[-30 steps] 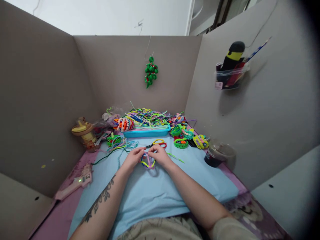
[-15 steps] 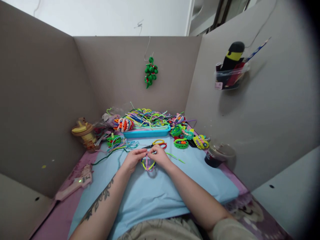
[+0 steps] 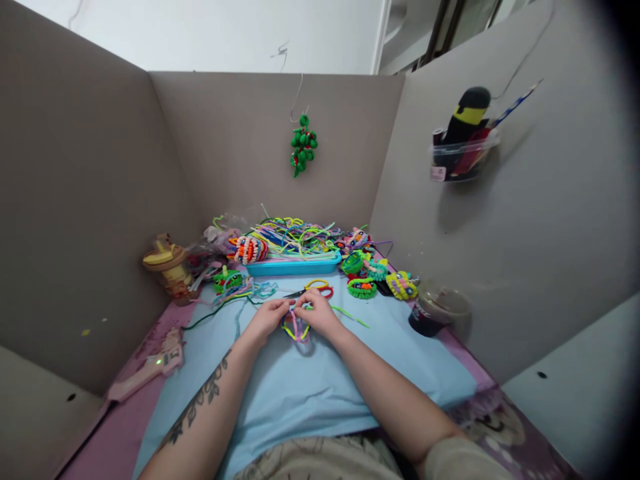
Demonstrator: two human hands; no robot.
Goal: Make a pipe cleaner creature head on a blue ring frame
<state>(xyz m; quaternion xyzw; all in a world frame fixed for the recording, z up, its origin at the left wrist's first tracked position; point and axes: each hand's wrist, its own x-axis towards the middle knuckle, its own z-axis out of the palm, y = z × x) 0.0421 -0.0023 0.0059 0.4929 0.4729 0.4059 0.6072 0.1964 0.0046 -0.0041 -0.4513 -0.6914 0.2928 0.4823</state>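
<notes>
Between my hands hangs a small open frame of bent pipe cleaners in pink, yellow and dark blue, just above the blue cloth. My left hand pinches its upper end from the left, fingers closed. From the other side my right hand grips the top with thumb and fingers pressed together. The exact hold is partly hidden by the fingertips. Just behind my hands lie scissors with red and yellow handles. A loose lime-green pipe cleaner lies to the right of my right hand.
A blue tray heaped with pipe cleaners stands at the back. Finished pipe-cleaner pieces sit right of it. A pink glue gun with a lit green light lies left, near a yellow cup. A dark lidded cup stands right.
My fingertips have shifted slightly at the top of the pipe-cleaner frame, and the frame has turned a little. Both hands keep hold of it.
</notes>
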